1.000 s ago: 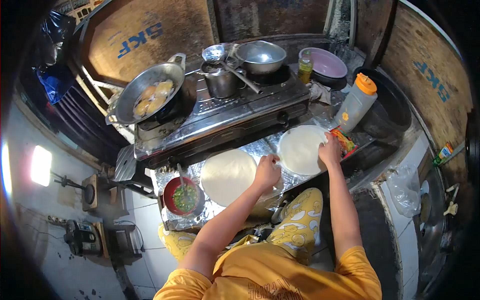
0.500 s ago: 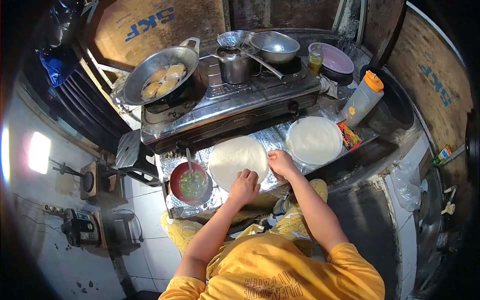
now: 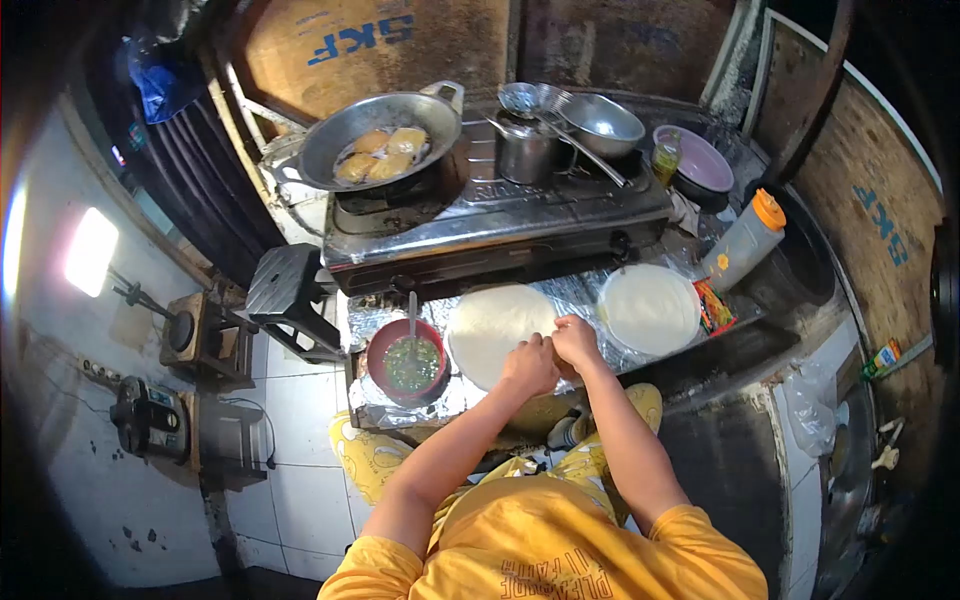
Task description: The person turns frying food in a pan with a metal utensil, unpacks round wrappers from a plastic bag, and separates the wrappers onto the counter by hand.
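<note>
A round, pale, thin dough sheet [image 3: 490,328] lies flat on the foil-covered counter in front of me. My left hand [image 3: 530,366] rests on its lower right edge, fingers bent and pressed together there. Right beside it, my right hand [image 3: 577,345] is closed in a pinch at the same edge, its fingertips nearly touching the left ones. The hands hide that bit of rim. To the left stands a red bowl [image 3: 374,362] of liquid with chopped greens and a spoon [image 3: 412,312]. A second pale round stack of sheets [image 3: 650,310] lies to the right.
Behind the counter, a gas stove [image 3: 490,235] carries a wok [image 3: 325,150] with several golden pieces frying, and a pot [image 3: 523,152] with a strainer across it. A metal bowl [image 3: 604,122], an orange-capped bottle [image 3: 745,240] and a black stool [image 3: 285,290] surround the work area.
My left hand has slid right across the dough sheet to its edge, coming together with my right hand. The camera view has shifted, so the surroundings appear further right.
</note>
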`<state>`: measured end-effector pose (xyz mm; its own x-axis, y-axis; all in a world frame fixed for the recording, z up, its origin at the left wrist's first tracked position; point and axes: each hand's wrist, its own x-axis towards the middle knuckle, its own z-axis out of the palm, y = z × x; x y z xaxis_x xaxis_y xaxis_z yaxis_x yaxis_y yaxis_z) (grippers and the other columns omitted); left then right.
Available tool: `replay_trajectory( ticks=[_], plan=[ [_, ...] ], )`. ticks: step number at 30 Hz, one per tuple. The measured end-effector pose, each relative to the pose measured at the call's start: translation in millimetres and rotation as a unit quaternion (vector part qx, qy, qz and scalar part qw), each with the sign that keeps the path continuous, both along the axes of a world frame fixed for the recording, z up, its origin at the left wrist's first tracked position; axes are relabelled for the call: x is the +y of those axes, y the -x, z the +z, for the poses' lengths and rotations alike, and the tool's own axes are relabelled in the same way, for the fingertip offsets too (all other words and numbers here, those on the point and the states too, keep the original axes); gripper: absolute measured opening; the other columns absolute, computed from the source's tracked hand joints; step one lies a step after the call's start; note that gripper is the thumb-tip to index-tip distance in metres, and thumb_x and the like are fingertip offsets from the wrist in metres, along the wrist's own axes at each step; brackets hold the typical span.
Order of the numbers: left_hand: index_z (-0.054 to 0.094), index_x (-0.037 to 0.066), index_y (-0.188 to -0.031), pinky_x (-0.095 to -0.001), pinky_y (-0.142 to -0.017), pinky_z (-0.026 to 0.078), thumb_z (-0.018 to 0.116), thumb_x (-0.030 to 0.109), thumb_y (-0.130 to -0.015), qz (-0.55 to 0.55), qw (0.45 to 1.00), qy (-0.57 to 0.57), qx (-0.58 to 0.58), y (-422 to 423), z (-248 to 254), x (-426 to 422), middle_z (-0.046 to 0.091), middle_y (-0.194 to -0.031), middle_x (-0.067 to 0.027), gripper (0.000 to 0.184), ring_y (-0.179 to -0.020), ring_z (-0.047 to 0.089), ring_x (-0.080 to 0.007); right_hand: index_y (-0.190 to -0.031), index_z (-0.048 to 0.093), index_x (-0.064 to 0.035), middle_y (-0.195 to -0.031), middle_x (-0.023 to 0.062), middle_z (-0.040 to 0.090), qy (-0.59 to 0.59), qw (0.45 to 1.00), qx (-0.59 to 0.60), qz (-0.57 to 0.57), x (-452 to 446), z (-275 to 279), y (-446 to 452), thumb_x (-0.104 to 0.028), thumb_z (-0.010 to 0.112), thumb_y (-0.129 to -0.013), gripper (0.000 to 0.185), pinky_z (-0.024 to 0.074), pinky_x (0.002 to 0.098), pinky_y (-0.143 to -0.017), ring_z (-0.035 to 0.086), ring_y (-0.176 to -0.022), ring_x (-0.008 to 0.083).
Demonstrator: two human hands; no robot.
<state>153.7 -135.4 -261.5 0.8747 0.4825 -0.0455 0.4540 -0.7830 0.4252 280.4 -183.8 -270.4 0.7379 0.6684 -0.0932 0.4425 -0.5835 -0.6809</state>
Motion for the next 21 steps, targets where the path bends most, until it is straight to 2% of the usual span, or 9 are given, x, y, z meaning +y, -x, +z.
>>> replay_trajectory(
  ticks=[4,6,9,10,14,16,17,19,21],
  plan=[
    [0.054,0.0,-0.111,-0.0454,-0.086,0.053,0.063,0.022,-0.08,0.003,0.999,0.021,0.028,-8.2,10.9,-0.4,0.058,-0.113,-0.0206,0.039,-0.103,0.062,-0.0378,-0.104,0.068,-0.0018,-0.107,0.0205,0.068,-0.015,0.998,0.053,-0.017,-1.3,5.5,-1.9,-0.012,0.058,-0.08,0.027,0.0494,0.0392,-0.09,0.065,-0.103,0.0341],
    [0.056,0.0,-0.109,-0.0457,-0.085,0.054,0.062,0.021,-0.081,-0.002,0.999,0.027,0.034,-7.6,15.0,-2.4,0.059,-0.111,-0.022,0.035,-0.101,0.063,-0.0388,-0.103,0.068,-0.0042,-0.105,0.0188,0.069,-0.034,0.995,0.088,-0.041,-1.7,3.2,-2.3,-0.009,0.058,-0.08,0.026,0.0503,0.038,-0.087,0.066,-0.099,0.031],
    [0.057,0.0,-0.107,-0.046,-0.084,0.054,0.06,0.02,-0.082,0.003,0.999,0.035,0.019,-10.7,6.8,0.1,0.061,-0.108,-0.0225,0.033,-0.097,0.065,-0.0395,-0.104,0.068,-0.0041,-0.099,0.0138,0.07,-0.084,0.99,0.091,-0.068,-2.8,-1.1,-1.7,-0.005,0.061,-0.078,0.028,0.0508,0.035,-0.083,0.067,-0.093,0.0242],
    [0.058,0.0,-0.107,-0.046,-0.084,0.054,0.059,0.02,-0.082,-0.003,0.999,0.034,0.008,-9.4,6.7,1.3,0.062,-0.107,-0.0226,0.032,-0.095,0.066,-0.0398,-0.112,0.064,-0.0025,-0.099,0.0129,0.069,-0.07,0.993,0.055,-0.076,-4.4,4.5,0.9,-0.003,0.062,-0.075,0.038,0.051,0.0344,-0.083,0.066,-0.091,0.0248],
    [0.062,-0.003,-0.098,-0.047,-0.082,0.053,0.054,0.022,-0.083,0.022,0.998,0.044,-0.039,-4.3,-0.9,2.8,0.064,-0.097,-0.0254,0.031,-0.09,0.066,-0.0402,-0.119,0.06,-0.0022,-0.101,0.0131,0.069,-0.094,0.99,0.04,-0.093,-5.8,10.2,3.6,-0.003,0.065,-0.075,0.044,0.0519,0.0331,-0.08,0.066,-0.088,0.023],
    [0.066,-0.002,-0.091,-0.0456,-0.08,0.053,0.055,0.023,-0.083,0.068,0.988,0.069,-0.117,-5.8,-10.3,9.4,0.066,-0.09,-0.0253,0.028,-0.087,0.067,-0.0391,-0.119,0.057,-0.001,-0.1,0.0128,0.069,-0.108,0.965,0.212,-0.109,-6.7,24.3,4.7,-0.003,0.066,-0.08,0.04,0.0526,0.0304,-0.076,0.066,-0.086,0.0194],
    [0.066,-0.002,-0.091,-0.0456,-0.08,0.053,0.055,0.023,-0.083,0.063,0.989,0.07,-0.116,-4.0,-10.0,11.4,0.066,-0.09,-0.0253,0.028,-0.087,0.067,-0.0391,-0.119,0.057,-0.001,-0.1,0.0128,0.069,-0.107,0.965,0.212,-0.114,-4.5,16.9,0.6,-0.003,0.066,-0.08,0.04,0.0526,0.0304,-0.076,0.066,-0.086,0.0194],
    [0.07,0.001,-0.087,-0.0438,-0.076,0.053,0.058,0.025,-0.084,0.081,0.969,0.174,-0.157,3.9,-6.3,20.4,0.068,-0.084,-0.0237,0.028,-0.083,0.068,-0.038,-0.112,0.059,0.0016,-0.092,0.0143,0.071,-0.179,0.944,0.27,-0.065,-5.0,-4.9,-7.5,-0.001,0.064,-0.082,0.03,0.0545,0.0286,-0.067,0.07,-0.075,0.0181],
    [0.073,0.003,-0.088,-0.0423,-0.073,0.053,0.062,0.029,-0.084,0.11,0.958,0.203,-0.169,9.6,-1.6,27.1,0.069,-0.08,-0.0215,0.028,-0.078,0.069,-0.0365,-0.103,0.063,0.0025,-0.092,0.0122,0.072,-0.193,0.943,0.272,-0.016,-10.0,-16.1,-9.8,-0.004,0.063,-0.086,0.018,0.0544,0.0278,-0.073,0.07,-0.082,0.0171]
  ],
)
